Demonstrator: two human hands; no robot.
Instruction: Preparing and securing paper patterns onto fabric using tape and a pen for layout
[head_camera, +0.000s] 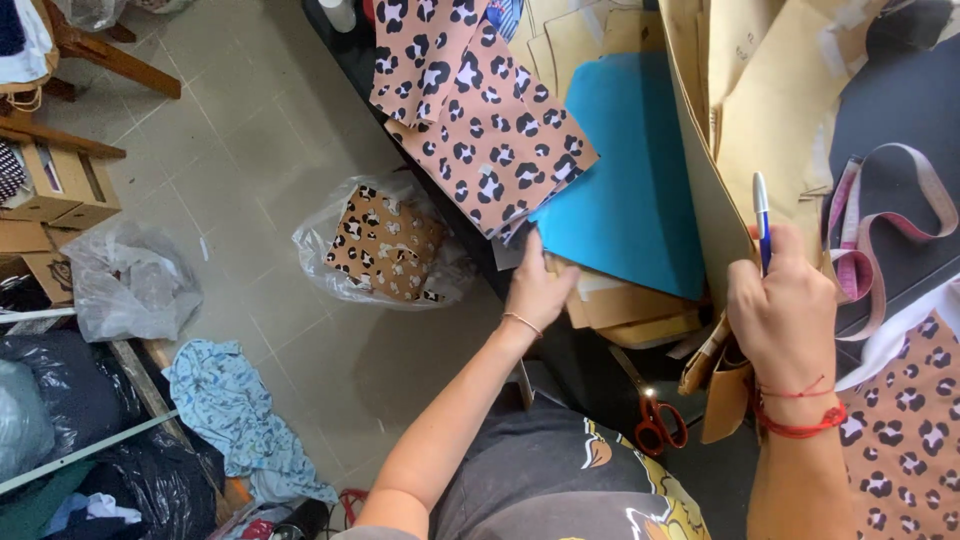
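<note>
Left hand (537, 290) fingers gripped the tan paper stack (625, 305) under the blue sheet (625, 190); right hand (785, 310) fingers clenched a blue pen (762, 215) beside the tall kraft sheets (770, 120).

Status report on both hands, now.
Left hand reaching under the turquoise sheet, on the brown paper stack. Right hand grips a blue-and-white pen, lifting brown pattern pieces. Leopard-print fabric overlaps the sheet.
</note>
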